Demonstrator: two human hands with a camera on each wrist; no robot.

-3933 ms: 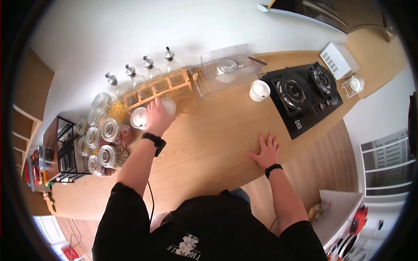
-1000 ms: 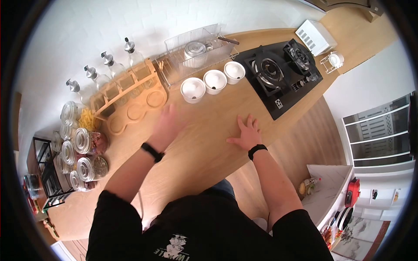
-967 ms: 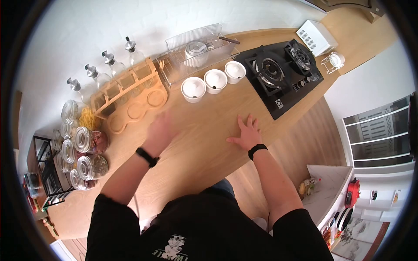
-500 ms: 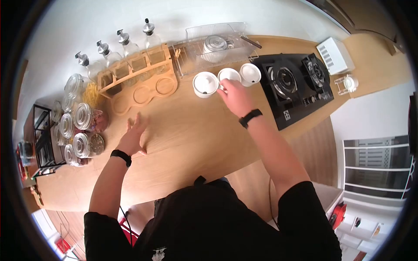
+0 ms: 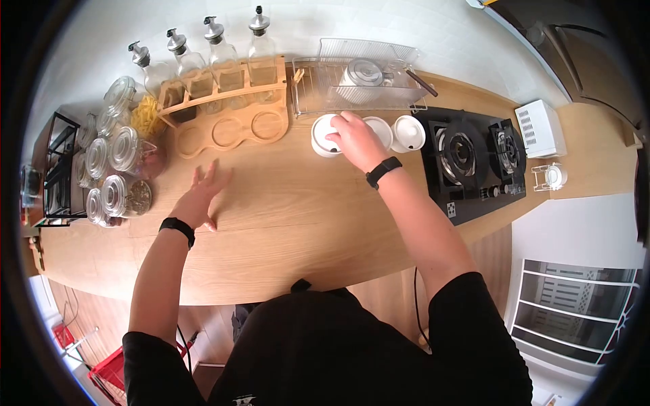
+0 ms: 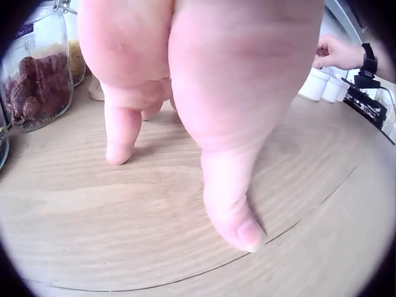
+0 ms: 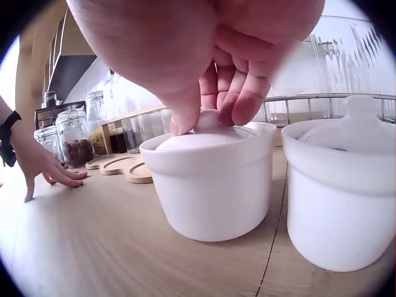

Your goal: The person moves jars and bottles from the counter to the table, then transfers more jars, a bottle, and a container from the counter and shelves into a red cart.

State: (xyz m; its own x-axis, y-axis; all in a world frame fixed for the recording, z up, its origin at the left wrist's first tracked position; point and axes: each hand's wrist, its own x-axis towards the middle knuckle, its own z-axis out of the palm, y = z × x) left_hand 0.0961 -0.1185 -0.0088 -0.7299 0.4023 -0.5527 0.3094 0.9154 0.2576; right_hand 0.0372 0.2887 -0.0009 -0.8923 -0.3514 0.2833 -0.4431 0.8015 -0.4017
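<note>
My right hand (image 5: 359, 142) pinches the knob of the lid (image 7: 192, 141) on the leftmost white ceramic jar (image 7: 213, 198). Thumb and fingers close round the knob from both sides, and the lid sits down inside the jar's rim. To its right stand the middle jar (image 5: 381, 132) and the right jar (image 5: 408, 133), both white and lidded, in one row. My left hand (image 5: 198, 199) rests on its fingertips on the wooden counter, fingers spread and holding nothing. Its thumb (image 6: 232, 213) touches the wood in the left wrist view.
A wooden rack (image 5: 223, 145) with three round recesses stands behind my left hand, glass pump bottles (image 5: 223, 57) behind it. Several lidded glass jars (image 5: 125, 193) crowd the left. A wire dish rack (image 5: 311, 101) is behind the white jars, a black gas stove (image 5: 467, 162) to their right.
Earlier the left hand moved the white jars from the wooden rack to the row by the stove. The right hand left the counter, reached the middle jar, then shifted to the leftmost lid.
</note>
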